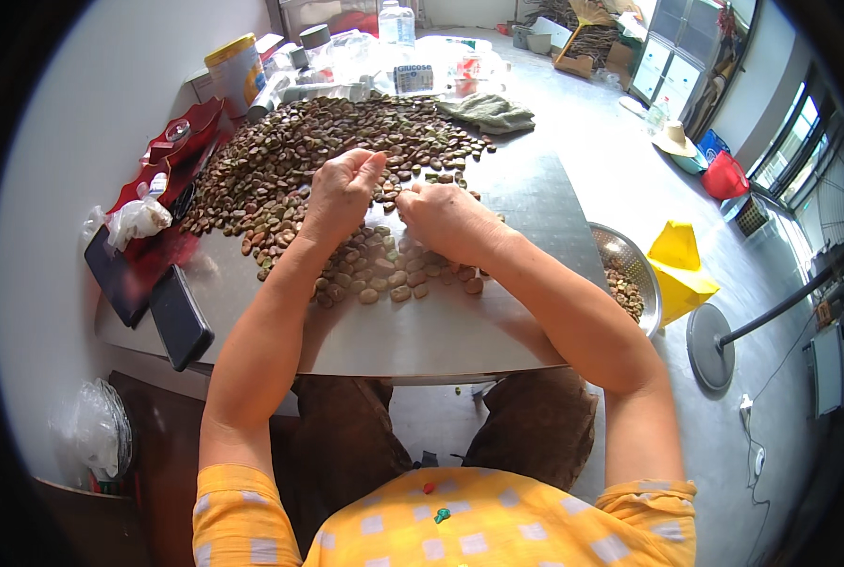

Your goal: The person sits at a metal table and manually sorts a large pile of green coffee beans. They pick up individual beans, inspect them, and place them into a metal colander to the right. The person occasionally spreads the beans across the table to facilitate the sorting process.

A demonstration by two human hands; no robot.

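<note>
A wide heap of flat brown and greenish dried beans (280,156), like broad beans, covers the far part of the metal-topped table (422,345). Over the heap's near side, my left hand (344,187) is raised with thumb and fingers pinched together; anything between them is too small to make out. My right hand (444,219) is lower, at the heap's right, its fingers curled inward among the beans. What it may hold is hidden. A thinner layer of paler beans (384,269) lies between my forearms.
A grey-green cloth (488,113), clear bottles (396,26) and a yellow-lidded tin (236,68) stand behind the heap. Red trays (181,132) and two phones (179,317) lie left. Right of the table are a metal colander (651,283) with beans and a yellow container (677,269).
</note>
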